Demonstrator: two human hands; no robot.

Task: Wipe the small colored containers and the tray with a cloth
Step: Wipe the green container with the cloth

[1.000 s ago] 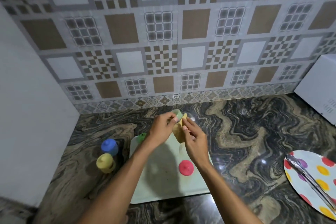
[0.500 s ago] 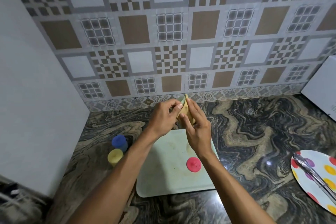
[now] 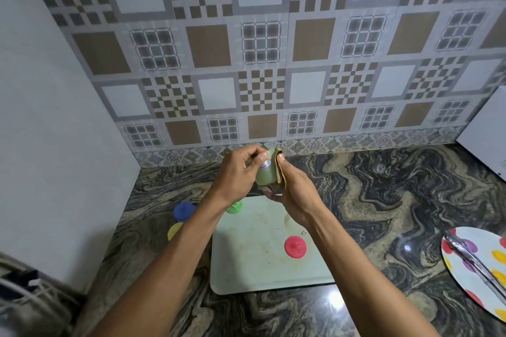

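— Holding what, that left grip [image 3: 236, 172]?
— A small green container [image 3: 265, 174]. The fingers curl round it. It is up in the air, tipped on its side, above the far edge of the tray [image 3: 254, 268].
— And the right grip [image 3: 297, 191]?
— It holds a tan cloth [image 3: 280, 169] and presses it on the side of the green container.
— Where is the tray?
— It lies flat on the dark wavy surface [image 3: 383, 200], near the front edge. It has brown smudges on it.
— What is on the tray?
— A red container [image 3: 295, 246] stands right of its middle. A green lid [image 3: 235, 206] lies at its far left corner, partly behind the left arm.
— Any more?
— A blue container [image 3: 184, 210] and a yellow container [image 3: 174, 230] stand on the surface just left of the tray, by the white wall. Well apart, toward the right edge, is a spotted plate [image 3: 484, 241] with metal tongs [image 3: 476, 262] on it.
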